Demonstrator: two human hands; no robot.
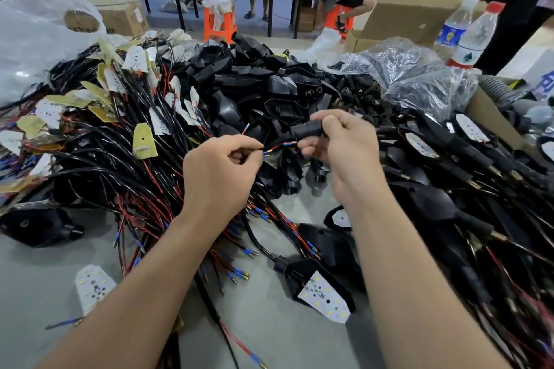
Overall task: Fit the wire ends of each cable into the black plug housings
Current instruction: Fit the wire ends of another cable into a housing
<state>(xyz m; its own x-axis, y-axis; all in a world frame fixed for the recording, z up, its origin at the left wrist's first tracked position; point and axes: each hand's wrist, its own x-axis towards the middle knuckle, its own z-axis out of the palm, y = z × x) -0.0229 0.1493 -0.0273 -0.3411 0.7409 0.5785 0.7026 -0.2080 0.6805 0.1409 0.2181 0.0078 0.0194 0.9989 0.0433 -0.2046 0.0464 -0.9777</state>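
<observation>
My left hand [221, 172] pinches the thin red and black wires of a cable [277, 147] just behind their blue-sleeved tips. A short way to the right, my right hand [344, 147] grips a small black plug housing [305, 130] between thumb and fingers. The wire tips lie just under the housing's left end; whether they touch it I cannot tell. A large heap of loose black housings [254, 81] fills the table behind my hands.
Tangled cables with white LED boards [114, 129] pile up on the left, and finished black assemblies [467, 183] on the right. Clear plastic bags [413, 69], two water bottles [473, 36] and cardboard boxes stand behind. A person sits on an orange stool farther back.
</observation>
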